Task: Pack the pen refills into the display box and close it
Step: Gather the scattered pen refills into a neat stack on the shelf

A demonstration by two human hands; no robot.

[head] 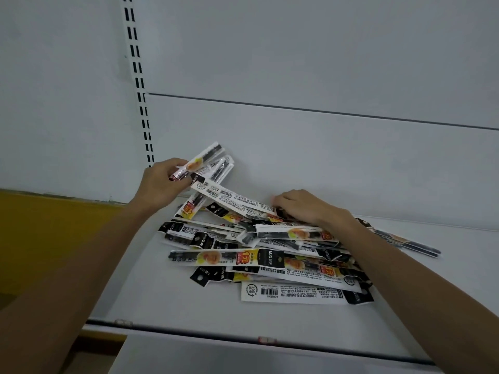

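Observation:
Several packaged pen refills (270, 255) lie in a loose heap on a white shelf (167, 298). They are long flat sleeves printed in white, black and yellow. My left hand (162, 182) is raised above the heap's left end and grips a small bundle of refill packs (213, 163) that fans up to the right. My right hand (302, 206) rests on the back of the heap, fingers curled onto the end of one white pack (237, 198). No display box is in view.
The white back panel (297, 63) of the shelving rises just behind the heap, with a slotted upright (140, 85) at the left. A few refills (405, 241) lie apart at the right. A yellow surface (48, 238) lies left of the shelf. The shelf's front lip (243, 336) runs below.

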